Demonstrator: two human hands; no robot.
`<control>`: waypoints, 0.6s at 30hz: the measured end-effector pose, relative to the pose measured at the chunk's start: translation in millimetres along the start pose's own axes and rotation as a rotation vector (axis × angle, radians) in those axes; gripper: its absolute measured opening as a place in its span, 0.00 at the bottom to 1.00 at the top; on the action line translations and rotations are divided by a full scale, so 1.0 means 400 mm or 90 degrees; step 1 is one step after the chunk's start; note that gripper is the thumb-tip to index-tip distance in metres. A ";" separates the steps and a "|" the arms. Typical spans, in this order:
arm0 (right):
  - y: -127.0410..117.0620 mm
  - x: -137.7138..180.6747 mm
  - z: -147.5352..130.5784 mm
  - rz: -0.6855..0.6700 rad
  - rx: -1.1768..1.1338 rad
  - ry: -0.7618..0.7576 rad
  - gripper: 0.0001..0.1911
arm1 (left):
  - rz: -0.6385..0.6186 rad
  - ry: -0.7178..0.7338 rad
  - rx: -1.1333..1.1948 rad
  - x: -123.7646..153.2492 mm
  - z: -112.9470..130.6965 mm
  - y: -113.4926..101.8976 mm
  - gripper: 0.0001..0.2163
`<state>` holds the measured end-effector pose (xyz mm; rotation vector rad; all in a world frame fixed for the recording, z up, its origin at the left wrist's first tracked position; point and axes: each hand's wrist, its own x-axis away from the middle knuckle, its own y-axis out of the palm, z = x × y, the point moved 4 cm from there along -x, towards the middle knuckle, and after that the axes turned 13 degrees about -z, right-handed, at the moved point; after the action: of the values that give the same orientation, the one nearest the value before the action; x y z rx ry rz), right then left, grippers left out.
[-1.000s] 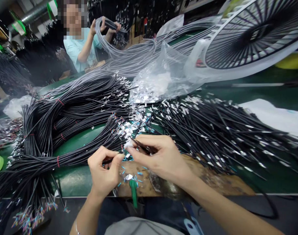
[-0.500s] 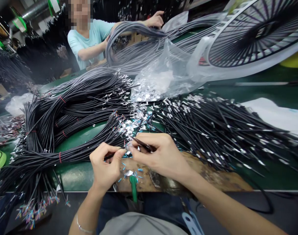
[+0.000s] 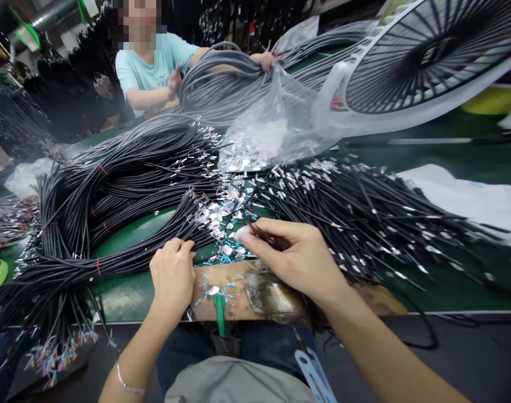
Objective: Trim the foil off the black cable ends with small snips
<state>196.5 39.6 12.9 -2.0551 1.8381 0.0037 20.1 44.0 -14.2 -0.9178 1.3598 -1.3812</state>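
Note:
My left hand (image 3: 171, 275) rests against the front of a bundle of black cables (image 3: 133, 258), its fingers curled over and their tips hidden. Whatever it pinches there does not show. My right hand (image 3: 299, 254) is closed on slim dark tweezers (image 3: 272, 238), held above the edge of a worn wooden board (image 3: 232, 280). White covering shows on the right thumb tip. Scraps of silver foil (image 3: 215, 215) and blue wire bits lie between the hands and beyond them. Colored wire ends show at the bundle's right end.
More black cables with silvery ends (image 3: 343, 207) lie at right. A clear plastic bag (image 3: 263, 134) and a fan (image 3: 427, 61) stand behind. Across the table a person in a light blue shirt (image 3: 154, 73) handles grey cables (image 3: 225, 84). Blue-handled scissors (image 3: 312, 372) hang at the front edge.
My hands have parted: the left moved left from the cable end to the bundle, the right moved right with the tweezers. The person opposite has lowered an arm onto the grey cables.

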 end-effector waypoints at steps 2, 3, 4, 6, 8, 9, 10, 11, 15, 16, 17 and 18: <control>0.006 0.001 -0.005 -0.018 0.007 -0.007 0.16 | -0.024 0.022 -0.081 -0.011 0.019 0.004 0.03; 0.006 0.001 -0.005 -0.021 0.010 -0.008 0.16 | -0.033 0.030 -0.103 -0.015 0.025 0.006 0.02; 0.006 0.003 -0.003 -0.022 0.014 -0.008 0.16 | -0.042 0.036 -0.110 -0.017 0.028 0.008 0.03; 0.003 0.005 0.005 -0.017 0.022 -0.005 0.14 | -0.039 0.045 -0.062 -0.017 0.024 0.007 0.03; 0.001 0.008 0.014 -0.012 0.035 -0.006 0.15 | 0.015 0.037 0.070 -0.011 0.005 -0.009 0.04; 0.001 0.008 0.017 -0.015 0.040 -0.009 0.15 | 0.062 0.025 0.160 -0.007 -0.008 -0.023 0.03; 0.002 0.008 0.018 -0.020 0.043 -0.013 0.17 | 0.116 0.013 0.255 -0.003 -0.023 -0.038 0.02; 0.003 0.006 0.016 -0.028 0.042 -0.019 0.18 | 0.168 0.006 0.345 0.001 -0.035 -0.053 0.01; 0.008 -0.016 -0.021 -0.075 0.047 -0.055 0.18 | 0.215 0.062 0.558 -0.004 -0.039 -0.089 0.04; 0.010 -0.025 -0.036 -0.084 0.061 -0.070 0.17 | 0.193 0.084 0.580 -0.010 -0.031 -0.089 0.04; 0.012 -0.033 -0.052 -0.087 0.080 -0.088 0.16 | 0.173 0.103 0.600 -0.015 -0.023 -0.086 0.04; 0.015 -0.040 -0.066 -0.082 0.101 -0.107 0.15 | 0.157 0.115 0.619 -0.019 -0.015 -0.082 0.05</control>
<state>182.0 47.0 39.8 -1.9950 1.5527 -0.0033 12.2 50.5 18.3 0.0198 0.7124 -1.6823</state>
